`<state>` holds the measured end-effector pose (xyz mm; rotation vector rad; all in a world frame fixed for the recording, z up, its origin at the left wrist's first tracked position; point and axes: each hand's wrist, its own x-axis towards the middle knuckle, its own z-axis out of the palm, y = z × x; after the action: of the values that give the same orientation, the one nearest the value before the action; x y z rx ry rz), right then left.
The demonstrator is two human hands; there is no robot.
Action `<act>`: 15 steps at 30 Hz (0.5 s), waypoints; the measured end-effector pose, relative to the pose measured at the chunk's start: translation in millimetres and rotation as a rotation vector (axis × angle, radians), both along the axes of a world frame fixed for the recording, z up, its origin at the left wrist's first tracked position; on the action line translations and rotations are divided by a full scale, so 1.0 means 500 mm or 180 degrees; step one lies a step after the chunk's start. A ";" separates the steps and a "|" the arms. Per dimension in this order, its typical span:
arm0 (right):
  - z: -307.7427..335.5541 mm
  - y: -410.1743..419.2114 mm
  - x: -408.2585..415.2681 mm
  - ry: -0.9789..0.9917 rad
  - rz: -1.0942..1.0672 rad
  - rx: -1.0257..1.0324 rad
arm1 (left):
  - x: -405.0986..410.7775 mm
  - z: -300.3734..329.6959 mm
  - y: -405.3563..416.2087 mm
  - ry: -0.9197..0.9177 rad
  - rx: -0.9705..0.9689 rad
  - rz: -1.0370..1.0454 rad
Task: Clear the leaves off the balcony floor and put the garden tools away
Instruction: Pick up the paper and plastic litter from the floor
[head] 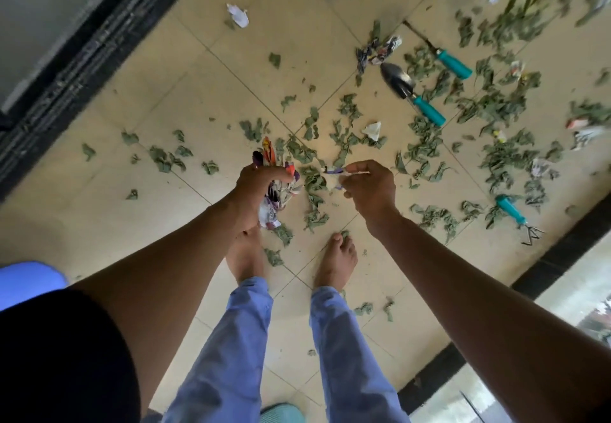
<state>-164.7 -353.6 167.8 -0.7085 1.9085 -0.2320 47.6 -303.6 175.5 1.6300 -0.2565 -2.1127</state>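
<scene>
Blk top (pixel 59 356), blue trousers (pixel 231 350), barefoot.

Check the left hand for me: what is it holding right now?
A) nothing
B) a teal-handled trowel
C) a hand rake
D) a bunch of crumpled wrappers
D: the left hand grips a bunch of crumpled wrappers; the trowel and hand rake lie on the floor.
</scene>
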 end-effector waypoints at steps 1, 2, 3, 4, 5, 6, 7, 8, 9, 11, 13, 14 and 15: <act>0.022 -0.001 0.011 -0.0320 -0.0120 0.0016 | -0.015 0.013 0.006 -0.0228 0.0158 -0.0021; 0.044 -0.001 0.024 -0.0587 -0.0164 0.0065 | -0.016 0.018 -0.015 -0.0596 0.0154 0.0126; 0.062 -0.001 0.038 -0.0780 -0.0151 0.0114 | -0.023 0.030 0.000 -0.0701 0.0142 0.0185; 0.077 -0.001 0.051 -0.0915 -0.0124 0.0145 | -0.022 0.051 0.000 -0.0575 0.0175 0.0187; 0.089 -0.001 0.065 -0.1001 -0.0097 0.0165 | -0.027 0.065 -0.003 -0.0583 0.0324 0.0278; 0.102 -0.002 0.079 -0.1039 -0.0064 0.0170 | -0.021 0.074 -0.011 -0.0577 0.0249 0.0292; 0.111 -0.002 0.093 -0.1057 -0.0023 0.0159 | -0.008 0.063 -0.021 -0.0476 0.0270 0.0466; 0.116 -0.002 0.105 -0.1052 0.0022 0.0130 | 0.003 0.071 -0.037 -0.0217 0.0353 0.0439; 0.117 -0.003 0.116 -0.1049 0.0026 0.0083 | 0.004 0.079 -0.054 0.0122 0.0502 0.0580; 0.110 -0.006 0.134 -0.0983 -0.0039 -0.0031 | 0.015 0.069 -0.082 0.0151 0.0629 0.0570; 0.094 -0.006 0.138 -0.0820 0.0110 -0.0179 | 0.010 0.055 -0.095 0.0163 0.0453 0.0619; 0.080 -0.004 0.135 -0.0771 0.0191 -0.0191 | 0.008 0.050 -0.121 0.0346 0.0405 0.0573; 0.064 -0.001 0.129 -0.0773 0.0272 -0.0174 | -0.007 0.038 -0.108 0.0391 0.0362 0.0517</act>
<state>-100.1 -354.0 200.0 -0.7610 1.6428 -0.3033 44.2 -357.5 194.4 1.5201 0.0354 -2.1252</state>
